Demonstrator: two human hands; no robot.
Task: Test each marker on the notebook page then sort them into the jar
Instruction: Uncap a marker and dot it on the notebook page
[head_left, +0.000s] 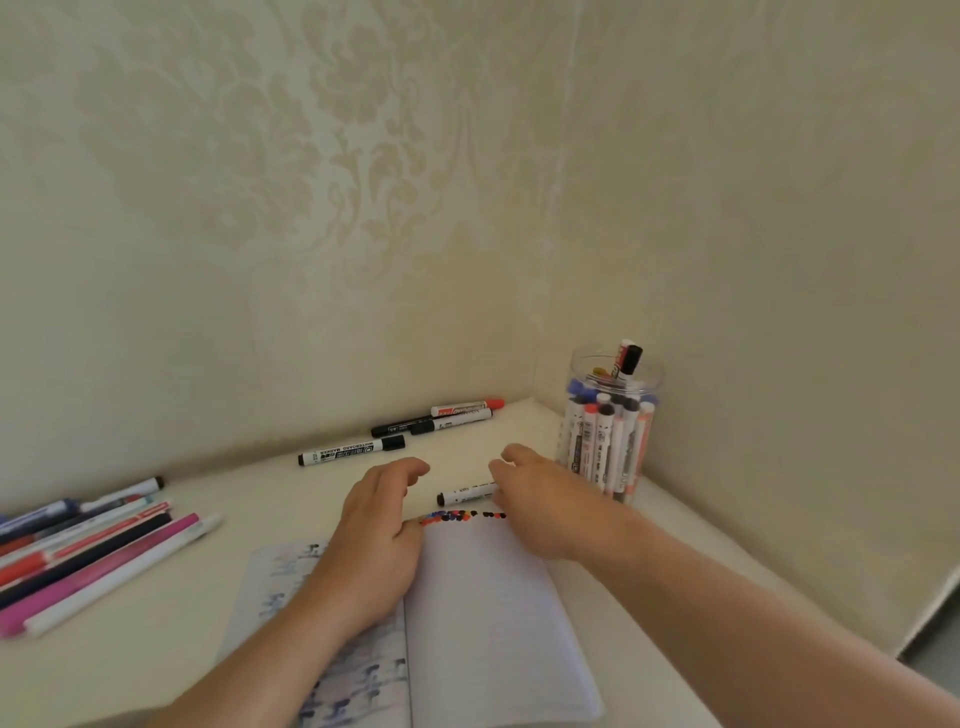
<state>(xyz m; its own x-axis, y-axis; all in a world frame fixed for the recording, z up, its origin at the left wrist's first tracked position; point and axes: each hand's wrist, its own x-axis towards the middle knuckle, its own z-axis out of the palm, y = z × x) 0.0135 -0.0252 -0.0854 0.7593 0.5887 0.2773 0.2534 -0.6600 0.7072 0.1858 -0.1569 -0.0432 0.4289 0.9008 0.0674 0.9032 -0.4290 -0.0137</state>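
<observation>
hands (452, 512) over notebook (498, 613), marker (467, 493)

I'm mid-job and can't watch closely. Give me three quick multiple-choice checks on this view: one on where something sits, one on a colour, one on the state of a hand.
1. Where does the jar stand?
A. In the corner where the two walls meet
B. On the notebook
C. Among the pens at the left edge

2. What colour is the cap of the marker lying just beyond the notebook?
A. Red
B. Black
C. Pink

3. What is the left hand doing?
A. Gripping a marker
B. Reaching into the jar
C. Resting on the notebook, holding nothing

Answers:
1 A, the jar sits at the far right, by the corner of the walls.
2 B, the cap end nearest the left hand is black.
3 C, its heel lies on the pages and its fingers curl loosely round nothing; the right hand is the one at the marker.
</observation>
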